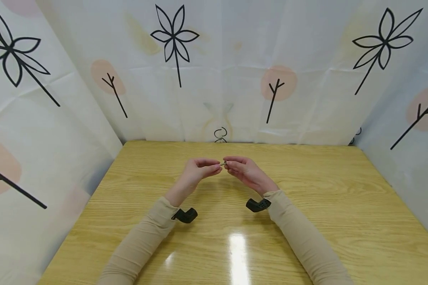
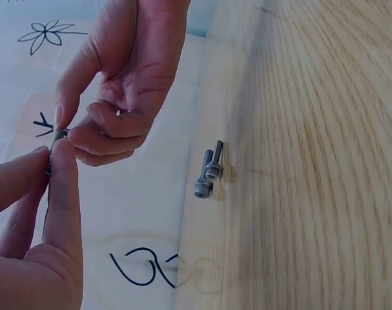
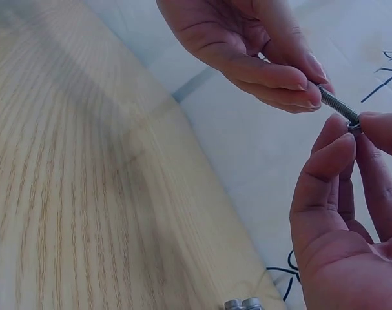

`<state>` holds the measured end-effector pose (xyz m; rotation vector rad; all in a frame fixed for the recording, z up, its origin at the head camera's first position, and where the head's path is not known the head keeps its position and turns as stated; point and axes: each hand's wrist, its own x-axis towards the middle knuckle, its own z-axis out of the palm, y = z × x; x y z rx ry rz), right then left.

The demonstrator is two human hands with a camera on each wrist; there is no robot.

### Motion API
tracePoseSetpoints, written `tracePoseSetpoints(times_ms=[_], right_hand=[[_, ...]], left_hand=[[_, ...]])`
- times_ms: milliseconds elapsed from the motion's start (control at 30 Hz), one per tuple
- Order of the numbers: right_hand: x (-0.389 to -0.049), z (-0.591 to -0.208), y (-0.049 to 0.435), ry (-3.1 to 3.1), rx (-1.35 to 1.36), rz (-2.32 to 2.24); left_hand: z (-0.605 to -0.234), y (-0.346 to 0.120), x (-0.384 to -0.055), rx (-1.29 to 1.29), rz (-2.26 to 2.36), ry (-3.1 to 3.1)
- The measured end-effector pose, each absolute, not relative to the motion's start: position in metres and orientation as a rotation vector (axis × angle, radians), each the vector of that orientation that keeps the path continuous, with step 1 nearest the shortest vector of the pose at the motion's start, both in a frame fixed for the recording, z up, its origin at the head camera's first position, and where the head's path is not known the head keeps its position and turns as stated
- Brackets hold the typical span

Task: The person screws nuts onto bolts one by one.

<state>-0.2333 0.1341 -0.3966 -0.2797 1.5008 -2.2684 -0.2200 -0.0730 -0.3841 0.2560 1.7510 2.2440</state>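
A threaded metal screw (image 3: 338, 105) spans the gap between the two hands, held in the air above the table. My left hand (image 1: 199, 168) pinches one end of it between thumb and fingers. At the other end my right hand (image 1: 247, 171) pinches a small metal ring-like piece (image 3: 354, 127) around the screw; whether it is a nut, a washer or the head I cannot tell. In the left wrist view, two socket-head screws (image 2: 212, 166) lie side by side on the table. Their heads (image 3: 242, 303) just show at the bottom of the right wrist view.
The wood-grain table (image 1: 328, 198) extends beneath both arms. White cloth (image 1: 221, 99) printed with flowers and twigs hangs behind it and at both sides. A black wrist mount (image 1: 186, 215) sits on the left sleeve, and another black mount (image 1: 258, 205) on the right.
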Motion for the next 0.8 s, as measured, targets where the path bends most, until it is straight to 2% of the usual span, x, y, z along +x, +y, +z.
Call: tracePoseSetpoints(times_ms=[367, 800], right_hand=[[-0.229, -0.399, 0.138, 1.462, -0.33, -2.306], [-0.221, -0.397, 0.137, 1.381, -0.201, -2.48]], left_hand=[[-0.382, -0.064, -0.218, 0.235, 2.315, 1.704], [-0.384, -0.057, -0.216, 0.164, 2.411, 1.603]])
